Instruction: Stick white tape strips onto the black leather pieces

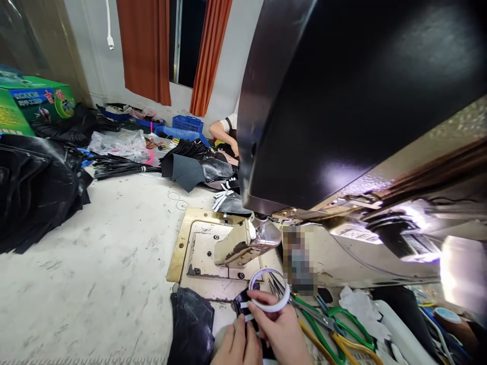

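Observation:
At the bottom centre, my right hand (279, 327) is closed around a roll of white tape (271, 307), its thumb and finger at a small black piece of material (239, 298). Short white tape strips (244, 305) lie across that piece. My left hand (236, 345) is beside it, fingers together and tips pressed on the black piece by a strip. The lower part of the piece is hidden under both hands. Just left lies a larger black piece (193, 324). The sewing machine's post and plate (208, 253) stand right beyond my hands.
The dark machine head (323, 101) hangs over the right side. Green-handled scissors (352, 324) and yellow-handled ones (344, 350) lie at lower right. Stacked black pieces (36, 187) sit at left on the white table (114, 274). Another person's arm (224, 134) shows behind.

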A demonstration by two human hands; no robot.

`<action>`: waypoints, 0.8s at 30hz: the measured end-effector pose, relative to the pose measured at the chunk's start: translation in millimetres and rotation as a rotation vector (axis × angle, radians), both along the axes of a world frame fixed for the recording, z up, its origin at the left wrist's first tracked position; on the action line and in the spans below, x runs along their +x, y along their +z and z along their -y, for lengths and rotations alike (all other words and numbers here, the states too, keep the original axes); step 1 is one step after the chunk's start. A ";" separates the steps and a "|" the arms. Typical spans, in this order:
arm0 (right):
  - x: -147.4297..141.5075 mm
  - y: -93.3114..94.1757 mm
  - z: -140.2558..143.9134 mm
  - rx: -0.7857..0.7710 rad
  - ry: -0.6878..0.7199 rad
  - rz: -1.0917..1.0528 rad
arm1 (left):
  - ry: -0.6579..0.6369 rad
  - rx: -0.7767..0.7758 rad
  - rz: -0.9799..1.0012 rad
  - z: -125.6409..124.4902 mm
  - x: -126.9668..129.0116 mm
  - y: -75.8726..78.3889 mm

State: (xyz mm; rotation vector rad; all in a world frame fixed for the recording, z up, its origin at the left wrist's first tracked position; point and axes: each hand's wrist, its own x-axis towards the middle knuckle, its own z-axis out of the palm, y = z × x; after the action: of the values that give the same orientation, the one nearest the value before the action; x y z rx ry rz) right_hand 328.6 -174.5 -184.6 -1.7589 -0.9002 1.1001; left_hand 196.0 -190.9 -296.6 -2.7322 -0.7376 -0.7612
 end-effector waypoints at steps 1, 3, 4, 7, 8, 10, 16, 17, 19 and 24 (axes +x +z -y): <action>-1.1 1.1 -1.0 0.005 -0.002 0.015 | 0.003 -0.021 -0.007 -0.3 -0.8 -1.2; -2.2 3.6 -2.8 0.015 -0.006 0.049 | 0.047 -0.054 0.015 0.3 -0.9 -3.0; -2.5 4.8 -3.6 0.020 -0.007 0.067 | 0.061 -0.052 0.034 0.9 -0.5 -3.7; -3.1 7.4 -5.3 0.035 -0.001 0.115 | 0.068 -0.017 0.062 1.3 0.7 -4.0; -3.3 7.7 -5.7 0.040 0.003 0.129 | 0.057 -0.003 0.060 0.8 0.8 -3.4; -3.5 7.6 -6.1 0.046 0.012 0.155 | 0.046 0.008 0.039 -1.0 0.2 -0.7; -2.9 4.4 -6.1 0.054 0.048 0.213 | 0.028 0.059 0.052 -7.2 -5.4 17.6; -2.6 3.9 -6.2 0.055 0.057 0.221 | 0.027 0.067 0.063 -8.1 -6.3 20.6; -1.8 2.7 -6.7 0.054 0.079 0.239 | 0.021 0.067 0.065 -9.9 -7.5 24.8; 1.6 3.3 -5.6 0.042 0.144 0.312 | -0.015 -0.033 0.006 -13.2 -6.3 22.1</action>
State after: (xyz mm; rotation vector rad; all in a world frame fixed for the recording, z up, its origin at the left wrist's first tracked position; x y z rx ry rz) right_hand 330.2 -168.9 -181.3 -1.8856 -1.2462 0.9013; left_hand 189.7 -177.7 -274.5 -2.7691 -0.7388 -0.7671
